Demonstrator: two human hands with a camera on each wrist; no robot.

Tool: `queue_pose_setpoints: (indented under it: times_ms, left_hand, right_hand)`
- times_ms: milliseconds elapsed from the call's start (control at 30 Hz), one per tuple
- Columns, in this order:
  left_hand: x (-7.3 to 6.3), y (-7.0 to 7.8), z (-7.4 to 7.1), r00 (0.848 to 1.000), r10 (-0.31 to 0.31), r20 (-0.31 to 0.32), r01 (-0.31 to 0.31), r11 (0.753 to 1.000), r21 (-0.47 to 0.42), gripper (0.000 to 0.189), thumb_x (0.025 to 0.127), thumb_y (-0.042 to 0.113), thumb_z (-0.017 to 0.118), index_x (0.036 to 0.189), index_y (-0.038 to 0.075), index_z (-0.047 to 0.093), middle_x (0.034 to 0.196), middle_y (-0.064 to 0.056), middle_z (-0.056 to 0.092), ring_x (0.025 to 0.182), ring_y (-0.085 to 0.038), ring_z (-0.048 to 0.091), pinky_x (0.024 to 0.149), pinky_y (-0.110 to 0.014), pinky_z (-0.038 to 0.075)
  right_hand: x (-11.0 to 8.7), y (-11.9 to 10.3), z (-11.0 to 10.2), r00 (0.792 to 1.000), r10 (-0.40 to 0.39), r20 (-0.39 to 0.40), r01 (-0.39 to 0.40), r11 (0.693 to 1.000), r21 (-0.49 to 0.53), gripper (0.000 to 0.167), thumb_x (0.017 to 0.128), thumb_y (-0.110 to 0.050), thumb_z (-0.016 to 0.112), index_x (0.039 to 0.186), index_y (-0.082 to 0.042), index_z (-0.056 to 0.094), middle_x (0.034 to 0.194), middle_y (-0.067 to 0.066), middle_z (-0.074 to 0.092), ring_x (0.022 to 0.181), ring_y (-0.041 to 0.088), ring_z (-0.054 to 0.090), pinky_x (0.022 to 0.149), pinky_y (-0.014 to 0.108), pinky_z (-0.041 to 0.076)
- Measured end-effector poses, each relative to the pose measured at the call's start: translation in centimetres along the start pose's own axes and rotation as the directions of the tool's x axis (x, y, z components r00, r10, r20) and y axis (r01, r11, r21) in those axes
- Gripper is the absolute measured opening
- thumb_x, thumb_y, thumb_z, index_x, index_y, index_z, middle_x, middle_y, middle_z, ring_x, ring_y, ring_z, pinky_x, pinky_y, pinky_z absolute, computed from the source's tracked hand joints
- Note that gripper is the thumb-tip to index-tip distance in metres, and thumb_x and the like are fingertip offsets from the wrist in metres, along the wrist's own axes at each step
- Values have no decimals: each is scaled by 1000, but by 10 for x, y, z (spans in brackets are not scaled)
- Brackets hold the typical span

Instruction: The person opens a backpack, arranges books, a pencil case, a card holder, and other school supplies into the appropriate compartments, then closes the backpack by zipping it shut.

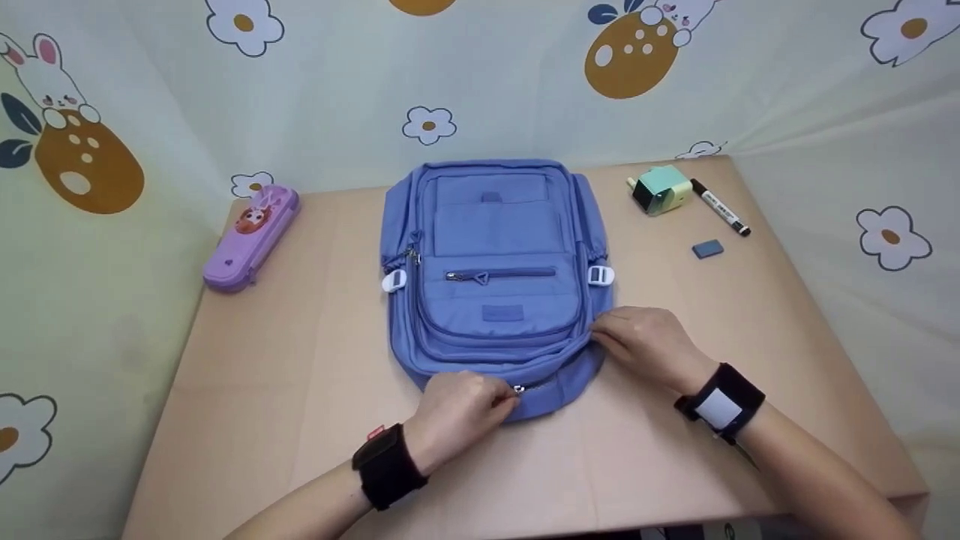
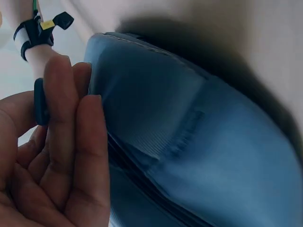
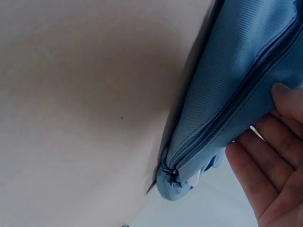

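Observation:
A blue backpack (image 1: 491,225) lies on its back, front pockets up. At its lower edge, my left hand (image 1: 465,409) pinches a zipper pull (image 2: 41,101), which shows as a dark blue tab between thumb and fingers in the left wrist view. Beside that hand the metal slider (image 1: 518,389) sits on the zipper track. My right hand (image 1: 649,341) grips the fabric at the lower right side of the bag. In the right wrist view its thumb presses the cloth next to a closed stretch of zipper (image 3: 232,101), with the fingers partly behind the edge.
A purple pencil case (image 1: 251,240) lies at the table's left edge. Toward the back right are a green and yellow pencil sharpener (image 1: 661,190), a marker (image 1: 720,207) and a small blue eraser (image 1: 707,249). Patterned cloth (image 1: 330,97) hangs behind the table (image 1: 300,420).

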State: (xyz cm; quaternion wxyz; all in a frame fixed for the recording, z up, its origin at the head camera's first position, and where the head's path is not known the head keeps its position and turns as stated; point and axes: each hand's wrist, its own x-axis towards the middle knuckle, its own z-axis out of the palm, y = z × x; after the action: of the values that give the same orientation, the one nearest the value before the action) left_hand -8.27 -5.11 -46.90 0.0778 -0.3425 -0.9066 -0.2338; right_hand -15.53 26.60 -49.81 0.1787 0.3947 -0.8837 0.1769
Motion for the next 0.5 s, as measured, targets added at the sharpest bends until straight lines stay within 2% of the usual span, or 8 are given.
queue_pose_setpoints:
  times_ms: [133, 267, 367, 500]
  left_hand:
    - [8, 4, 6, 999, 35, -3, -35, 999, 40, 6, 89, 24, 79, 83, 23, 81, 70, 12, 71, 60, -3, 64, 49, -24, 48]
    - [12, 4, 5, 999, 33, 20, -34, 998, 55, 8, 90, 25, 78, 83, 25, 82, 68, 13, 69, 58, -3, 62, 47, -25, 45]
    - [11, 4, -2, 999, 15, 49, -18, 999, 52, 9, 91, 30, 77, 83, 26, 82, 69, 14, 69, 58, -2, 61, 46, -24, 43]
    - [11, 0, -21, 1000, 21, 21, -22, 999, 37, 12, 91, 33, 77, 85, 24, 80, 74, 13, 71, 61, -3, 63, 49, -23, 47]
  right_hand:
    - [-1, -1, 2, 1000, 8, 1, -8, 1000, -2, 10, 92, -12, 75, 101, -13, 77, 93, -1, 75, 86, 16, 73, 70, 36, 59]
    - [-3, -2, 4, 1000, 23, 5, -23, 1000, -12, 9, 92, -14, 75, 101, -15, 76, 92, -3, 74, 85, 14, 71, 69, 35, 58]
    - [-5, -2, 6, 999, 37, 8, -37, 999, -12, 9, 92, -15, 75, 101, -15, 76, 91, -4, 74, 84, 14, 71, 68, 35, 58]
    - [-5, -3, 7, 998, 65, 21, -65, 998, -2, 9, 92, -15, 76, 101, -15, 76, 91, -3, 74, 84, 15, 71, 68, 36, 58]
